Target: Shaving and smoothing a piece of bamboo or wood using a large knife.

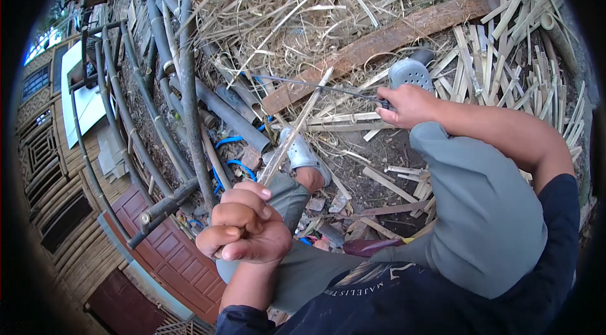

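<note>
My left hand (247, 224) is closed, palm up, around the lower end of a narrow bamboo strip (295, 130). The strip slants up and away to the right from my curled fingers. My right hand (409, 105) grips the handle of a long, thin, dark-bladed knife (287, 82). Its blade points left and crosses the strip near the strip's far end; whether the edge bites into it I cannot tell. Most of the handle is hidden in my fist.
A brown wooden plank (385, 46) lies slantwise beyond the knife, among pale shavings (271, 3). Cut bamboo strips (486, 73) are heaped at the right. Dark bamboo poles (230, 114) and a blue hose (227, 141) lie at left. My grey clogs (302, 152) stand on the ground.
</note>
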### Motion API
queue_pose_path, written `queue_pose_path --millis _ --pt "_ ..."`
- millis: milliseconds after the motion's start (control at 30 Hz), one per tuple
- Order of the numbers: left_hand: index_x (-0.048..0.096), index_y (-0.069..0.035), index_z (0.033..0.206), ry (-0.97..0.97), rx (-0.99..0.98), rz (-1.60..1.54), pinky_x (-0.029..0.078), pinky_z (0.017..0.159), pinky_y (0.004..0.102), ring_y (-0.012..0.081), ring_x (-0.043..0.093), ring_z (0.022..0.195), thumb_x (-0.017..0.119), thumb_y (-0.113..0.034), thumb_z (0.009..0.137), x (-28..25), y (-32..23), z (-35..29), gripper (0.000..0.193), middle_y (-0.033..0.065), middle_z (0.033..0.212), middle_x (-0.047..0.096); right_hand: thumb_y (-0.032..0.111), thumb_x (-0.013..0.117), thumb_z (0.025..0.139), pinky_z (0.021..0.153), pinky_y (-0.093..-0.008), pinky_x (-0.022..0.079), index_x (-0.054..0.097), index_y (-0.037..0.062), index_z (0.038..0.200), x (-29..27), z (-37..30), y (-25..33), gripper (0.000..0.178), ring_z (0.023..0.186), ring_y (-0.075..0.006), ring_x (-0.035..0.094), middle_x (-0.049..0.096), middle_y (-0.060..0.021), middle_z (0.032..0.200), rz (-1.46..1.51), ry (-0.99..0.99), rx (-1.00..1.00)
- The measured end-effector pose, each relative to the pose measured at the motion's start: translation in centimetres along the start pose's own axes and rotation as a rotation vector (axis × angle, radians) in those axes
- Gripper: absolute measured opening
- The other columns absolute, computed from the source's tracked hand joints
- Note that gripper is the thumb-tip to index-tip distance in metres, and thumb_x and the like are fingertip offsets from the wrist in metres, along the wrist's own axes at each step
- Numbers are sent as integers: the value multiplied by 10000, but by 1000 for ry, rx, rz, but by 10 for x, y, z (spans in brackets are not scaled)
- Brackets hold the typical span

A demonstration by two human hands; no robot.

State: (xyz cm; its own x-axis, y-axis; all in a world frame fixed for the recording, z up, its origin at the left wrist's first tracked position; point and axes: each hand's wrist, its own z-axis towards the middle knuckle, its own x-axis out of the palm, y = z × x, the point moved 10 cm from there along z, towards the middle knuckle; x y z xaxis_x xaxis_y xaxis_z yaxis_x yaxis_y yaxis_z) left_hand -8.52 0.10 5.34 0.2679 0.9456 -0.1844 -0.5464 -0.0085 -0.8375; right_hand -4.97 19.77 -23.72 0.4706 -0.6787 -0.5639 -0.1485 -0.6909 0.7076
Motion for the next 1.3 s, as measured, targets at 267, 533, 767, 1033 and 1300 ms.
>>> queue_pose_path --millis 267,533,767,1033,1300 --pt "353 -135 958 -45 15 36 457 601 315 124 418 566 375 -474 1000 -5 0 1 343 -4 648 366 350 512 873 697 -533 493 550 11 1000 1 -6 -6 364 749 -437 634 627 -248 730 -3 55 -38" --pt "347 -131 952 -84 6 59 467 588 305 126 429 561 365 -494 994 -14 1 2 367 -1 652 378 359 512 866 733 -526 491 568 31 1007 6 -12 -26 361 789 -438 631 631 -264 777 16 91 72" --pt "399 -162 957 -37 -33 34 416 652 300 106 389 605 397 -483 995 -6 2 3 324 -23 662 334 369 545 884 759 -509 499 583 28 1011 -2 -14 -42 366 843 -421 641 650 -253 847 0 91 138" --pt "401 -158 951 -12 -29 23 417 650 301 105 391 605 398 -473 999 -7 3 2 318 -25 665 339 377 545 892 743 -515 497 564 14 1036 -1 -23 -46 391 817 -426 641 650 -244 822 -23 107 167" --pt "354 -128 963 -44 22 53 486 617 324 130 447 575 361 -471 1004 -13 0 1 346 2 648 376 374 533 898 751 -509 500 547 13 1044 0 -31 -51 389 851 -424 638 646 -252 878 -25 147 177"
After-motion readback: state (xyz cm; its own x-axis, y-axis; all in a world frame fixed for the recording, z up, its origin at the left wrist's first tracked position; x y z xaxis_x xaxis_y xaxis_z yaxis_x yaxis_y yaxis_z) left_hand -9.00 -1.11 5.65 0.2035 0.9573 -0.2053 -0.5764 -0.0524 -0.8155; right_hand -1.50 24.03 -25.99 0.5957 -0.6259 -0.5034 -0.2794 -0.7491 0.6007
